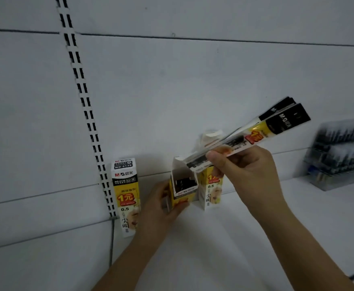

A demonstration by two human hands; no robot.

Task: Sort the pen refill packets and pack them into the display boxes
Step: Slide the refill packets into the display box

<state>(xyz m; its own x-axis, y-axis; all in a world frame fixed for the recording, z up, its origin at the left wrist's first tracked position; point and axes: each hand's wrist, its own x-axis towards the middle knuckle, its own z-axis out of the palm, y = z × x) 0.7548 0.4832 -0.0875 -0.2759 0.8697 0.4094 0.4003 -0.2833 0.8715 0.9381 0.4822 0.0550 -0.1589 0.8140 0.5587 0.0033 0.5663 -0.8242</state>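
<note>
My right hand [249,166] pinches a bundle of long pen refill packets [255,133], black at the top end with a yellow and red label. The bundle slants down to the left, and its lower end is at the mouth of an open display box [183,186]. My left hand [161,206] grips that open box from its left side on the white shelf [224,238]. Dark refill packets show inside the box. A second yellow and white box [210,192] stands just right of it, partly behind my right hand. A closed box [126,196] stands upright to the left.
A clear rack of dark pens [340,156] stands at the right end of the shelf. A slotted shelf upright [85,106] runs down the white back wall on the left. The shelf's front edge shows at the bottom right.
</note>
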